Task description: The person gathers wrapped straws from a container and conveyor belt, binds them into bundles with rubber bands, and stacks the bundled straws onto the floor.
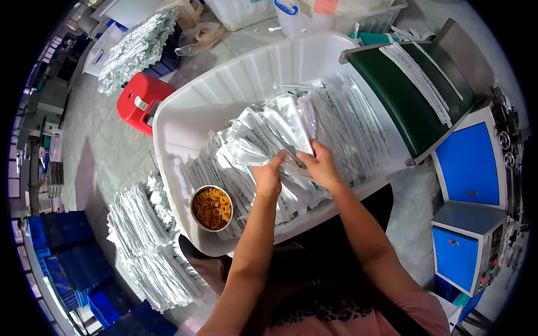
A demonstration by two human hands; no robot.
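Observation:
Long, thin silvery-white packets (pixel 347 123) lie heaped in rows inside a large white plastic tub (pixel 188 106) in front of me. My left hand (pixel 268 176) is closed on the near ends of a few such packets (pixel 252 137), which fan out above the heap. Close beside it on the right, my right hand (pixel 320 165) pinches the end of another packet (pixel 288 117) between thumb and fingers. The exact number in each hand is hidden. A round metal bowl of orange-yellow rubber bands (pixel 212 208) rests on the packets at the tub's near left.
A green conveyor belt (pixel 386 92) carrying several packets overhangs the tub's right end. Left of the tub are a red stool (pixel 143 101) and stacked packet bundles (pixel 151 241) on the floor. Blue crates (pixel 84 263) stand farther left, and a blue-panelled machine (pixel 468 162) is at right.

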